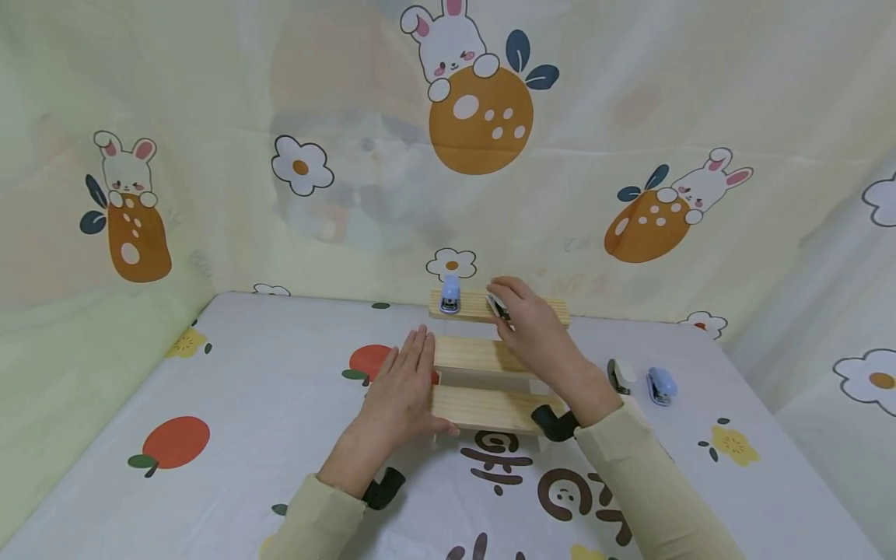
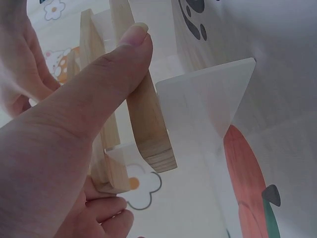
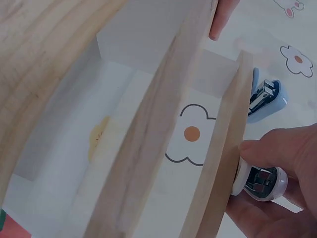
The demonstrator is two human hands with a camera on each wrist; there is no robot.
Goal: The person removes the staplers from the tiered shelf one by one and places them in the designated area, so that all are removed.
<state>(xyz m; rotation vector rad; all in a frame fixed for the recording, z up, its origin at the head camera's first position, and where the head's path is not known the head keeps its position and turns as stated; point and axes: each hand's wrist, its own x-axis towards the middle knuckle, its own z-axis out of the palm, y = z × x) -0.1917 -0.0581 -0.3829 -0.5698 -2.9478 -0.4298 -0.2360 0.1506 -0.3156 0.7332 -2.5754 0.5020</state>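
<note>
A three-tier display rack with pale wooden planks (image 1: 483,406) and translucent white supports (image 2: 208,94) stands on the table. My left hand (image 1: 404,393) holds its left end, with the thumb across the front plank and the fingers along the side. At the back, highest plank, my right hand (image 1: 535,330) pinches a white mini stapler (image 3: 260,182). That stapler is against the plank in the right wrist view; whether it bears weight there I cannot tell. Left of it, a light blue mini stapler (image 1: 450,295) stands upright on the same plank.
To the right of the rack, another white stapler (image 1: 620,376) and another blue stapler (image 1: 661,386) stand on the table. A printed cloth (image 1: 280,404) covers the tabletop. Patterned curtains (image 1: 350,101) close off the back and sides.
</note>
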